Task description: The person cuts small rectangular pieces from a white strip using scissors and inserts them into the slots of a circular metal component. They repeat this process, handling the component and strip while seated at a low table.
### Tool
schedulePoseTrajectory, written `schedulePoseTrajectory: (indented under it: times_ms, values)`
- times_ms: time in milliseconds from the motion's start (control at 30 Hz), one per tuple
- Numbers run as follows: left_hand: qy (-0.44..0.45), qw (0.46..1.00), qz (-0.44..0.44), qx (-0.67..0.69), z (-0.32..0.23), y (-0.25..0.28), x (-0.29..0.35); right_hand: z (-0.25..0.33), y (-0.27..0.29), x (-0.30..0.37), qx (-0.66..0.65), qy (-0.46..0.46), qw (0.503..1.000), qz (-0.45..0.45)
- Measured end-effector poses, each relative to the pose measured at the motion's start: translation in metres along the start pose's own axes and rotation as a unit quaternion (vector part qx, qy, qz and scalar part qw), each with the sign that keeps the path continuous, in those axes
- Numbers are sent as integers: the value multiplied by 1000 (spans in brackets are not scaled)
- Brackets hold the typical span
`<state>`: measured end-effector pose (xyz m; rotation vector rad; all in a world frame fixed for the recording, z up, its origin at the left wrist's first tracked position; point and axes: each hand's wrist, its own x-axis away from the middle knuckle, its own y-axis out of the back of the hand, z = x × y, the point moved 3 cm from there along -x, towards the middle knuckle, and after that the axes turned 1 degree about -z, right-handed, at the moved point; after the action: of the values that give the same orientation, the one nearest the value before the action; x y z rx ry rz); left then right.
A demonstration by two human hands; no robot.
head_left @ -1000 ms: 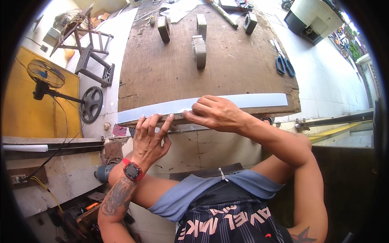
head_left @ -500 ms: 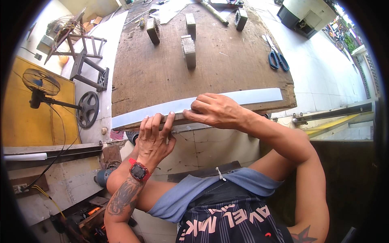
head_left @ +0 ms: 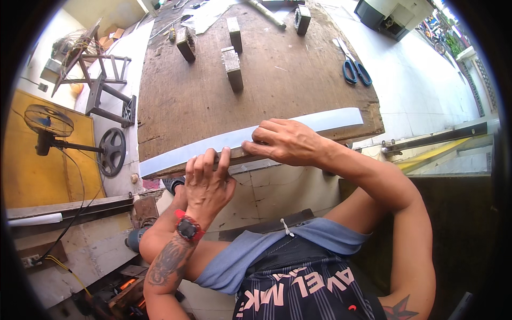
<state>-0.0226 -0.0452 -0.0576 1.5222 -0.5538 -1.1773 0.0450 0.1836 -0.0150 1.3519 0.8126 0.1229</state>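
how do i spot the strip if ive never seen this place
Find the brown wooden tabletop, then its near edge. A long, pale strip lies there, partly covered by the right hand; it is narrow, unlike the broad white sheet beyond.

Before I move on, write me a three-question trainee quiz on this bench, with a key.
1. How many grey blocks stand on the wooden table?
2. True or false: the scissors lie between the two hands.
3. Fill in: the left hand and right hand are both at the near edge of a long, pale ____.

Key: 1. Four. 2. False; the scissors lie farther off, to the right. 3. Strip.
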Motion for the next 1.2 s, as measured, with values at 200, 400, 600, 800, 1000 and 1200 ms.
schedulePoseTrajectory:
  times_ms: [200,400,600,800,1000,1200]
  values:
    - [-11,999,-33,23,-11,-1,-8,-8,11,12,17,23,999,-20]
    - [0,1000,-12,14,-17,0,-14,-8,10,17,-1,-24,999,38]
    - [-15,998,-43,42,-20,1,-18,-13,19,28,17,-2,1000,10]
    - [-52,999,-13,7,-20,11,-22,-12,20,37,14,-11,1000,-11]
    - [-6,999,-25,34,-47,-3,-34,-15,24,41,25,-6,1000,-15]
    - [-65,998,-25,7,-37,4,-29,-15,26,50,42,-4,999,-12]
